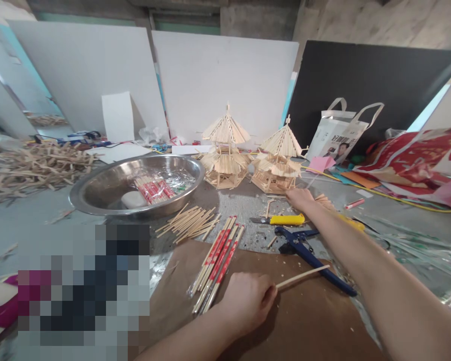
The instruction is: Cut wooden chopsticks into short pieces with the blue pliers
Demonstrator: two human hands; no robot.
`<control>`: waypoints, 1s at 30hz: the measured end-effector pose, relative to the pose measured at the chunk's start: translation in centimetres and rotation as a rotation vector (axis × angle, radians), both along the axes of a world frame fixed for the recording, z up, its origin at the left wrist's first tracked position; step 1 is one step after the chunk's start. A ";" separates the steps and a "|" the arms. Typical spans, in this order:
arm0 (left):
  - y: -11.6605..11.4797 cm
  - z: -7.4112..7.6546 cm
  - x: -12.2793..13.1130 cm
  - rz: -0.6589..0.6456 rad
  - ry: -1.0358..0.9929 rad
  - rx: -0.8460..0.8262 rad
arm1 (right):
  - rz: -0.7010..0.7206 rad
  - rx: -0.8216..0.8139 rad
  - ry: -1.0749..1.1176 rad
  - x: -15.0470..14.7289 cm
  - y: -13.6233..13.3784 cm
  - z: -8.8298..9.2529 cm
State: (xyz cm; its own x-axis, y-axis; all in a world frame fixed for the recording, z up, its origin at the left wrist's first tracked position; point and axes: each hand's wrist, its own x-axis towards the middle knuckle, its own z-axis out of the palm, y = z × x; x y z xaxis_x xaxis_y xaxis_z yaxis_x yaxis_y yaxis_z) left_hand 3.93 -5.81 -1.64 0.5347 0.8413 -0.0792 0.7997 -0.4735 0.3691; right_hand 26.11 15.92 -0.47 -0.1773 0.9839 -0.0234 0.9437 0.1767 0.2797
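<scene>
My left hand (250, 300) is closed round one end of a bare wooden chopstick (303, 277), which points out to the right over brown paper (304, 321). Just left of that hand lie several chopsticks in red-printed clear wrappers (220, 253). My right hand (299, 199) reaches forward to the base of the smaller stick pagoda model (280, 163). Its fingers look curled, and what they hold, if anything, is too small to make out. Below the right hand are a yellow utility knife (285, 219) and a blue-handled cutter (304, 250). A taller stick pagoda (227, 150) stands behind.
A steel basin (97, 203) with wrapped chopsticks sits at left, beside short cut sticks (190, 223). Loose wood pieces (37, 168) pile up far left. On the right are a white bag (336, 133), red packaging (417, 155) and clear plastic wrappers (417, 250).
</scene>
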 end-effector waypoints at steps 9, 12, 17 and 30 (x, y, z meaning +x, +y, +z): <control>0.0 -0.1 0.0 0.013 -0.010 -0.015 | -0.056 -0.026 0.025 -0.7 1.1 -0.5; 0.0 -0.1 0.0 0.008 0.000 -0.008 | -0.059 -0.020 0.050 -0.2 0.8 -0.3; 0.1 0.0 0.1 0.016 -0.006 -0.012 | -0.012 -0.094 0.099 2.7 0.4 -0.7; 0.1 0.3 0.0 0.000 0.010 -0.017 | -0.043 -0.254 0.118 2.3 0.6 -1.5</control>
